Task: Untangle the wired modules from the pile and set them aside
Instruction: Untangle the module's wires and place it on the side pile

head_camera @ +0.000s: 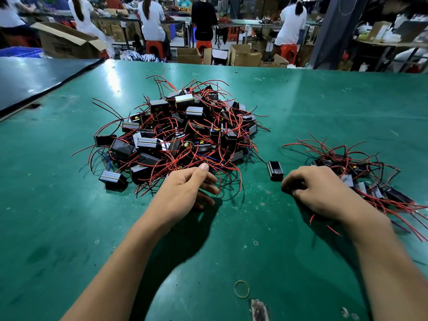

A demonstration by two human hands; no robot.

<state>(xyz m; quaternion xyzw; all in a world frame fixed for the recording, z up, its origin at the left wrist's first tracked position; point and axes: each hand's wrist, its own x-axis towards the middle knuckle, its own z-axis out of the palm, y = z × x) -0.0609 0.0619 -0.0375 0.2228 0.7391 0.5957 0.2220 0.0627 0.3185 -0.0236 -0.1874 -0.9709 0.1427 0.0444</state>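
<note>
Two heaps of wired modules lay on the green table: the large pile, a knot of black blocks and red leads at centre, and a smaller sorted group well apart at the right. Between them sat a single black module, its thin lead trailing back to the pile. Loose red wires fanned over the near edge of the pile, under and around the left hand. A rubber band lay near the front edge, beside a worn patch. Beyond the table stood cardboard boxes and seated workers on red stools — the print on the boxes was too blurred to read. The left hand rested at the pile's near rim, fingers loosely spread, thumb raised and touching the wires, nothing clasped. The right hand was curled knuckles-up just beside the single module and against the sorted group — whether its fingers held anything could not be told.
</note>
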